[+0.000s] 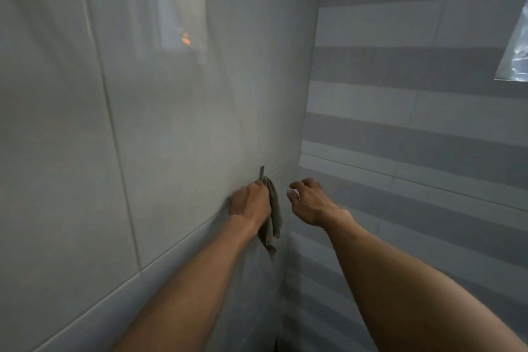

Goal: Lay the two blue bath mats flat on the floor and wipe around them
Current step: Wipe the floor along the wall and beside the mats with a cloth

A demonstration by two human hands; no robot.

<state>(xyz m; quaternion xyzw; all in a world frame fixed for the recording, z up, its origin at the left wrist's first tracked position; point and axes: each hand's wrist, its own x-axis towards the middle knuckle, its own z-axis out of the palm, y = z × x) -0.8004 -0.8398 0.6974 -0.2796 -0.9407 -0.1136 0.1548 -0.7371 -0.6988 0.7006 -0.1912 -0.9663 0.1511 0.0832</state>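
My left hand [251, 200] is closed on a grey-green cloth [273, 217], which hangs down from the fist against the pale tiled wall [177, 128] near the room's corner. A narrow dark strip of the cloth sticks up above the fist. My right hand [310, 199] hovers just right of the cloth, fingers curled and apart, holding nothing. No blue bath mat is in view, and the floor is not visible.
Two tiled walls meet in a corner [300, 151]: large pale tiles on the left, grey and white horizontal stripes [414, 128] on the right. A shiny reflective panel [515, 51] shows at the upper right edge. A small orange reflection [185, 38] glints on the left wall.
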